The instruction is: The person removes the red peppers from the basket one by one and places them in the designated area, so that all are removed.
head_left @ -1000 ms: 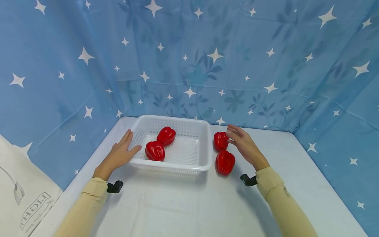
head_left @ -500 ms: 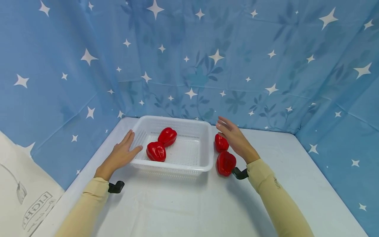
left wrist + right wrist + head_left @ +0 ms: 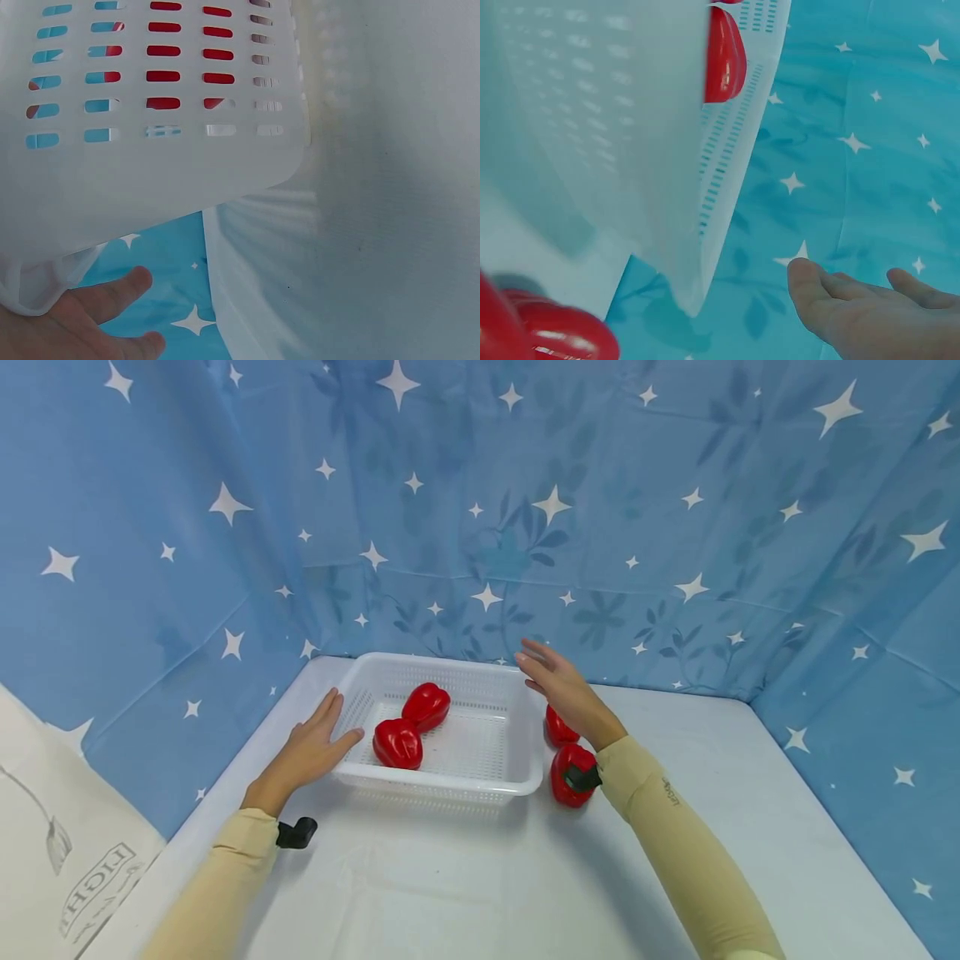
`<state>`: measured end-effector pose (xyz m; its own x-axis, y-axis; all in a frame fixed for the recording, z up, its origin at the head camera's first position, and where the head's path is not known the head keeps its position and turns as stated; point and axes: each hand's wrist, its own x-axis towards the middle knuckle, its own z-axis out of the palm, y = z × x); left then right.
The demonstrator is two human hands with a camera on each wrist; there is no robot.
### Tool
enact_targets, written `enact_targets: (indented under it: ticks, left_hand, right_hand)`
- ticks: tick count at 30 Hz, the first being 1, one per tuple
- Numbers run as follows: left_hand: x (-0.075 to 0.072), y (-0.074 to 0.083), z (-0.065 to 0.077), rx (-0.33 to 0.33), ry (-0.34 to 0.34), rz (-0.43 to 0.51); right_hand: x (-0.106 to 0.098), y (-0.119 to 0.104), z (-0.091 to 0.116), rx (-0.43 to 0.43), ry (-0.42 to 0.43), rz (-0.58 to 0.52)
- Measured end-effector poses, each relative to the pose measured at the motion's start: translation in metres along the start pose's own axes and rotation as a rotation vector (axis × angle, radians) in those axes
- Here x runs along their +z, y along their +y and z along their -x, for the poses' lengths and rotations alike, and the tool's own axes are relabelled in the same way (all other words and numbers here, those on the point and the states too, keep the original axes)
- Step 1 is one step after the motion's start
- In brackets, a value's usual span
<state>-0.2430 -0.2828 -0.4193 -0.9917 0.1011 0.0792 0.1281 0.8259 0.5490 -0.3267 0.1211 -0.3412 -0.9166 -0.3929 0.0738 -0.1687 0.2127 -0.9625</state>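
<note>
A white perforated plastic basket (image 3: 442,785) holds two red bell peppers, one at the front (image 3: 398,743) and another touching it behind (image 3: 426,707). Against the basket's left end rests my left hand (image 3: 306,753), fingers extended and thumb at the rim; the left wrist view shows it beside the basket wall. My right hand (image 3: 567,692) is raised near the back right corner, fingers loosely extended, holding nothing. Beneath its wrist, a third red pepper (image 3: 558,728) lies on the table, partly hidden by the hand. In front of it lies another red pepper (image 3: 564,764), partly covered by the wrist camera.
The white-covered table (image 3: 450,877) extends in front of the basket and off to the right. A blue curtain (image 3: 480,527) with white stars hangs close behind and along both sides. Printed cream cloth (image 3: 67,827) hangs at the left edge.
My right hand has moved left and away from me, from beside the loose peppers toward the basket's back right corner. The left hand and all the peppers have stayed in place.
</note>
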Motion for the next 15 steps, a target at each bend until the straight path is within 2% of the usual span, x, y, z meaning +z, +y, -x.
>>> enact_targets:
  ticks: [8,15]
  left_hand:
    - [-0.001,-0.001,-0.001,0.005,0.004,0.003]
    - [0.000,-0.001,-0.001,0.002,0.001,0.002]
  right_hand:
    - [0.019,-0.010,-0.023,0.022,-0.037,-0.041]
    - [0.036,-0.011,-0.043,0.050,-0.066,-0.013]
